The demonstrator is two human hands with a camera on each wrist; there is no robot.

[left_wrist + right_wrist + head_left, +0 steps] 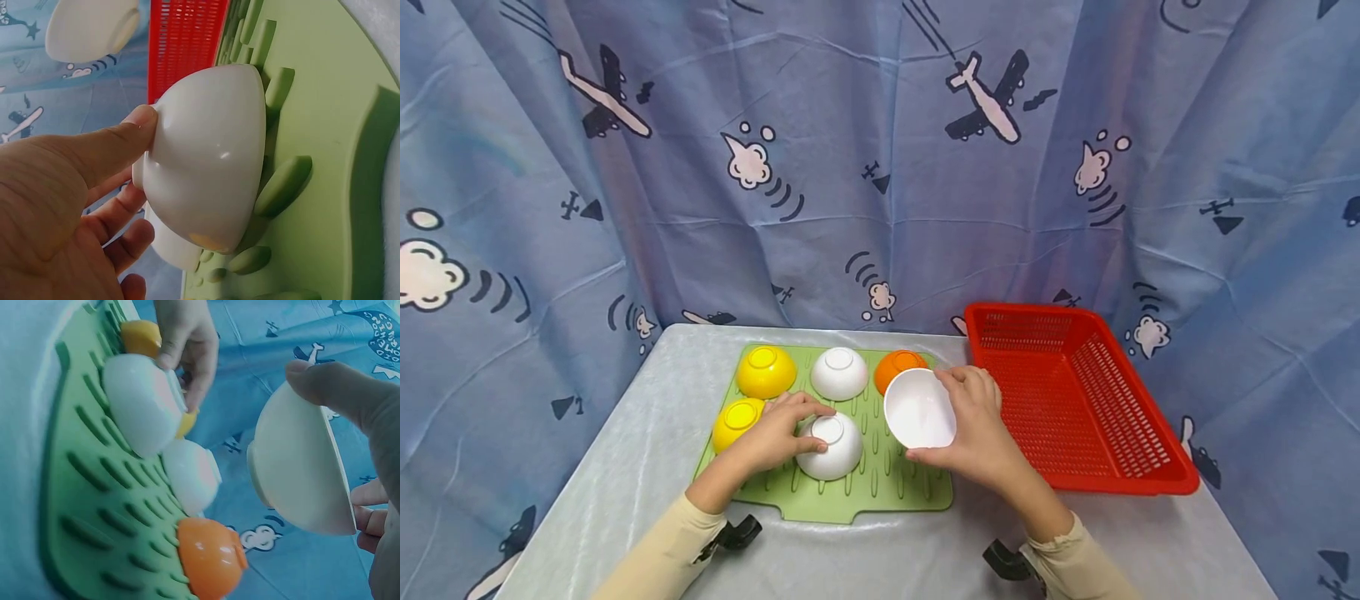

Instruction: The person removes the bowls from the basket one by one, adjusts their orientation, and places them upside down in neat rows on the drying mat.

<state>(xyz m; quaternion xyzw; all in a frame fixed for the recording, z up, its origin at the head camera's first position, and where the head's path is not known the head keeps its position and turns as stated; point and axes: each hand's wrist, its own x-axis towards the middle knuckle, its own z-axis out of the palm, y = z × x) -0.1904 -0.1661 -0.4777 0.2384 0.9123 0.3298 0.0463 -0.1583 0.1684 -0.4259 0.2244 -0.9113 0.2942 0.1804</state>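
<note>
My left hand (pixel 777 435) pinches the foot of a white bowl (pixel 842 458), which sits upside down at the front of a green drying mat (pixel 898 492). In the left wrist view the thumb presses on that bowl (pixel 212 144) and its rim meets the mat's ridges. Above the mat's right side, my right hand (pixel 977 429) holds another white bowl (pixel 919 410) by its rim, its inside facing the head camera. The right wrist view shows this bowl (pixel 297 462) apart from the mat, with the thumb at one side of the rim and fingers at the other.
Upside down on the mat are two yellow bowls (pixel 766 372), a white bowl (pixel 839 374) and an orange bowl (pixel 895 367), partly hidden. A red plastic basket (pixel 1150 400) stands to the right. Behind the table (pixel 647 417) hangs a blue curtain (pixel 850 167).
</note>
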